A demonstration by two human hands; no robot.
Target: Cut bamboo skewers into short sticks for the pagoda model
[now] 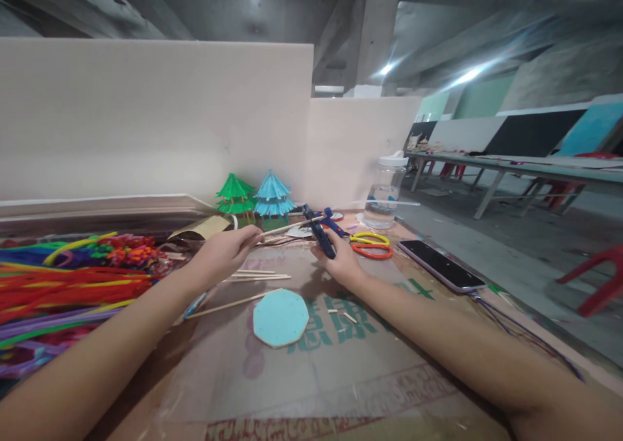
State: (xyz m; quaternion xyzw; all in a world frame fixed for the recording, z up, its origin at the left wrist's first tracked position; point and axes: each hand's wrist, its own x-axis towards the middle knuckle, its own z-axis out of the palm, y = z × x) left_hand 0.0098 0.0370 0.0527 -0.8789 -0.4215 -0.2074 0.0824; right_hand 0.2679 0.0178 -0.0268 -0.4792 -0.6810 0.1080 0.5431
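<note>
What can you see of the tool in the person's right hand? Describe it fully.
The glue gun looks like dark blue plastic, slim, its nozzle tilted up and away to the left. The right hand grips its handle above the cardboard sheet. Its tip meets a thin wooden stick held by the left hand.

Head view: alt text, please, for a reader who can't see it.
Left hand holds a thin stick up to a blue glue gun gripped by the right hand, above a cardboard sheet with a blue octagon.
</note>
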